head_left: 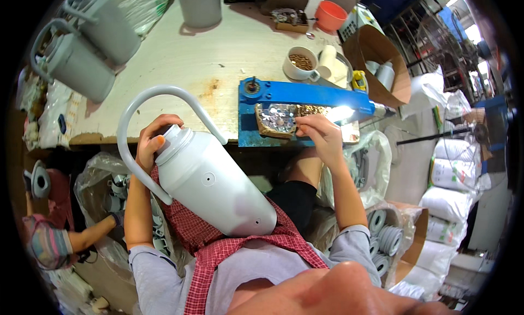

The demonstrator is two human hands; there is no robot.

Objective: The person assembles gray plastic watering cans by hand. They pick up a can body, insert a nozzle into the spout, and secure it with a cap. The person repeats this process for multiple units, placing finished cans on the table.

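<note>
A pale grey plastic jug [215,187] with a large curved handle [155,91] lies tilted across my lap, its base toward my body. My left hand [148,143] is wrapped round its neck. Two small dark holes show on the jug's side. Over a small box of silvery metal pieces [277,120], my right hand [321,135] has thumb and fingertips pinched together at the box's right edge. Whatever is between those fingertips is too small to make out. Beside that box lie small brass-coloured pieces [312,111], close behind my right fingers.
A blue metal fixture [305,92] stands at the table's front edge. Behind it are a white cup of brass-coloured pieces [299,70] and an orange-red bowl [331,16]. Grey jugs [82,67] stand at the left. Bags and boxes of parts surround my legs; another person's arm [93,234] shows at left.
</note>
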